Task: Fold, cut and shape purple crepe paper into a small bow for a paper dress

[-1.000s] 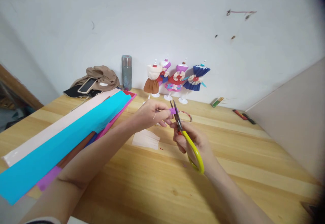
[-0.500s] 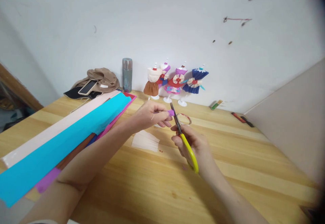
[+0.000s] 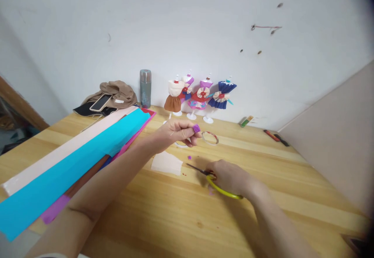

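Note:
Between the fingertips of my left hand [image 3: 181, 131] is a small piece of purple paper [image 3: 196, 128], held above the table. My right hand [image 3: 228, 177] is wrapped round yellow-handled scissors [image 3: 223, 191], low over the wood, with the blades pointing left. A tiny purple scrap [image 3: 189, 157] lies on the table between the hands. Left of the blades lies a pale cream sheet of paper [image 3: 167, 163]. A roll of tape [image 3: 210, 138] rests just right of my left hand, and another ring is partly hidden beneath that hand.
Long sheets of crepe paper [image 3: 78, 164] in several colours cover the left side. Several small dress forms in paper dresses [image 3: 174, 96] stand by the wall, beside a flask [image 3: 145, 89]. A phone [image 3: 101, 102] lies on brown cloth [image 3: 122, 92]. A red-and-black cutter [image 3: 276, 137] lies far right.
The scissors have come away from the purple paper, moving down with my right hand and turning leftward. A small purple scrap now lies on the table. My left hand stays nearly in place.

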### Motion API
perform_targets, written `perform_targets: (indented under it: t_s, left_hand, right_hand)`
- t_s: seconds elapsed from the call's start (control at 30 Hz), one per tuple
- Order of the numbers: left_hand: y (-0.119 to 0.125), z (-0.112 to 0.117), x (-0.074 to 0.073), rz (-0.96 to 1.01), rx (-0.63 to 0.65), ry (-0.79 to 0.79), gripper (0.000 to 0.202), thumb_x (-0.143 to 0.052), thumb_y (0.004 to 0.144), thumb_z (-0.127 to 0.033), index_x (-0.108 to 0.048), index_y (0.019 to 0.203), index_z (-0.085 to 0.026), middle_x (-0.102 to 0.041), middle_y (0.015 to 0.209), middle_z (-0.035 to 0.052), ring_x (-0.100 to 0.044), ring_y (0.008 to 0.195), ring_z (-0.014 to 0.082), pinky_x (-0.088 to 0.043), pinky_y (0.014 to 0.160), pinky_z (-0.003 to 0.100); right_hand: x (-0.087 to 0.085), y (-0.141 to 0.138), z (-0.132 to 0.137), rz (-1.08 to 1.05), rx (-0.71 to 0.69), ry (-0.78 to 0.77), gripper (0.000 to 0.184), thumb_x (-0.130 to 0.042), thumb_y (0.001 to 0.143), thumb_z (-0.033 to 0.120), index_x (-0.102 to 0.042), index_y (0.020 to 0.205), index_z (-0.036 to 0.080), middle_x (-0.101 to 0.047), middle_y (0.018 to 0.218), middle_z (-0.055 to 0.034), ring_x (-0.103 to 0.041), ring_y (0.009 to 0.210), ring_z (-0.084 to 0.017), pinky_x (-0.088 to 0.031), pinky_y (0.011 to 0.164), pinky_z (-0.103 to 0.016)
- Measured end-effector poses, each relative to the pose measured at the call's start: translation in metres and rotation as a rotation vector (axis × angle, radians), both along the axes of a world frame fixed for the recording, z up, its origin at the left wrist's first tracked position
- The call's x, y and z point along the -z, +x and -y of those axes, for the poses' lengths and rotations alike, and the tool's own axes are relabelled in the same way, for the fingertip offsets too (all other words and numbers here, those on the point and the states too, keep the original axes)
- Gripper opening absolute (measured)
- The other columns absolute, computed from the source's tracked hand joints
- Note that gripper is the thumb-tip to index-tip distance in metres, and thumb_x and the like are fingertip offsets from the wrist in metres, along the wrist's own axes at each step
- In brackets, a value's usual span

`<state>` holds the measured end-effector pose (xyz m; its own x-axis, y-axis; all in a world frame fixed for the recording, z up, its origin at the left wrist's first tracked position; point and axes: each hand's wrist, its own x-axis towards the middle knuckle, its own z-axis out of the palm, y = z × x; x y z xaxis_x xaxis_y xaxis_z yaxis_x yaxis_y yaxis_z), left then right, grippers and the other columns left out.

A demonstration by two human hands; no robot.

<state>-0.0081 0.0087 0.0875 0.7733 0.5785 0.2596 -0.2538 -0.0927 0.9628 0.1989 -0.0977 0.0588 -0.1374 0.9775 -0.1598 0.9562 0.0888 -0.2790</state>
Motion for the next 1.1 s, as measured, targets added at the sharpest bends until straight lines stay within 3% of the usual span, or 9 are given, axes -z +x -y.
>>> perform_targets:
  t_s: [0.1,0.23,0.4,0.47,0.53,0.67,0.9,1.0,1.1]
  left_hand:
    - [0.002,0.006,0.0,-0.015,0.001,0.01,0.035,-0.066,0.085,-0.048,-0.068,0.083,-0.014,-0.059,0.065,-0.0002,-0.058,0.063,0.0089,-0.051,0.067,0.024]
    - [0.004,0.009,-0.003,-0.12,-0.045,0.099,0.026,-0.059,0.088,-0.038,-0.065,0.081,-0.014,-0.055,0.064,-0.0018,-0.051,0.058,0.0072,-0.046,0.059,0.021]
    - [0.006,0.007,0.0,-0.28,-0.183,0.283,0.024,-0.051,0.09,-0.032,-0.066,0.087,-0.014,-0.05,0.062,-0.0034,-0.045,0.055,0.0076,-0.037,0.053,0.019]
    - [0.008,0.007,0.003,-0.301,-0.226,0.418,0.024,-0.05,0.091,-0.031,-0.067,0.089,-0.015,-0.057,0.068,-0.001,-0.049,0.061,0.0096,-0.04,0.058,0.021]
    - [0.01,0.01,0.004,-0.304,-0.228,0.554,0.024,-0.049,0.092,-0.03,-0.068,0.092,-0.017,-0.066,0.079,0.0021,-0.056,0.072,0.0126,-0.045,0.069,0.025]
    - [0.014,0.019,0.003,-0.35,-0.204,0.76,0.024,-0.044,0.094,-0.025,-0.068,0.094,-0.018,-0.07,0.091,0.0043,-0.06,0.083,0.0164,-0.045,0.079,0.028]
    - [0.02,0.027,0.006,-0.481,-0.241,0.856,0.021,-0.049,0.094,-0.022,-0.061,0.078,-0.018,-0.063,0.075,0.0014,-0.058,0.073,0.0161,-0.041,0.068,0.026]
    - [0.02,0.029,0.007,-0.465,-0.235,0.843,0.02,-0.049,0.094,-0.021,-0.063,0.08,-0.018,-0.065,0.08,0.002,-0.059,0.076,0.0169,-0.043,0.072,0.028]
    - [0.019,0.027,0.009,-0.411,-0.271,0.781,0.014,-0.054,0.092,-0.023,-0.066,0.099,-0.019,-0.069,0.099,0.0044,-0.062,0.093,0.0199,-0.045,0.086,0.032]
  right_hand:
    - [0.009,-0.006,-0.008,0.085,-0.061,-0.168,0.015,-0.059,0.074,0.01,-0.069,0.073,0.022,-0.069,0.068,-0.0048,-0.059,0.059,-0.018,-0.03,0.054,-0.028]
    - [0.006,-0.005,-0.01,0.127,-0.092,-0.194,0.023,-0.066,0.069,0.016,-0.069,0.091,0.024,-0.072,0.08,-0.0042,-0.064,0.07,-0.021,-0.031,0.057,-0.027]
    - [-0.002,0.0,-0.008,0.129,-0.067,-0.183,0.025,-0.066,0.071,0.019,-0.071,0.094,0.028,-0.075,0.084,-0.0041,-0.069,0.074,-0.025,-0.039,0.059,-0.03]
    - [-0.005,0.0,-0.009,0.005,0.02,-0.058,0.025,-0.065,0.076,0.023,-0.073,0.099,0.026,-0.076,0.09,-0.0073,-0.07,0.08,-0.027,-0.047,0.066,-0.033]
    - [-0.008,-0.002,-0.009,-0.264,0.115,0.189,0.03,-0.062,0.081,0.029,-0.07,0.109,0.022,-0.074,0.101,-0.0114,-0.071,0.086,-0.027,-0.053,0.071,-0.036]
    - [-0.01,-0.015,-0.003,-0.763,0.08,0.541,0.044,-0.068,0.078,0.036,-0.065,0.12,0.022,-0.072,0.108,-0.0096,-0.07,0.082,-0.021,-0.059,0.067,-0.035]
    - [-0.017,-0.026,0.004,-0.682,0.086,0.65,0.005,-0.068,0.078,0.028,-0.068,0.081,0.024,-0.071,0.074,-0.0029,-0.065,0.062,-0.017,-0.055,0.059,-0.033]
    - [-0.02,-0.027,0.005,-0.642,0.091,0.67,0.008,-0.065,0.081,0.028,-0.065,0.073,0.025,-0.067,0.065,-0.0012,-0.061,0.056,-0.016,-0.05,0.053,-0.031]
    - [-0.021,-0.027,0.006,-0.638,0.097,0.733,0.014,-0.064,0.081,0.027,-0.061,0.068,0.025,-0.061,0.058,0.0005,-0.054,0.051,-0.014,-0.045,0.051,-0.03]
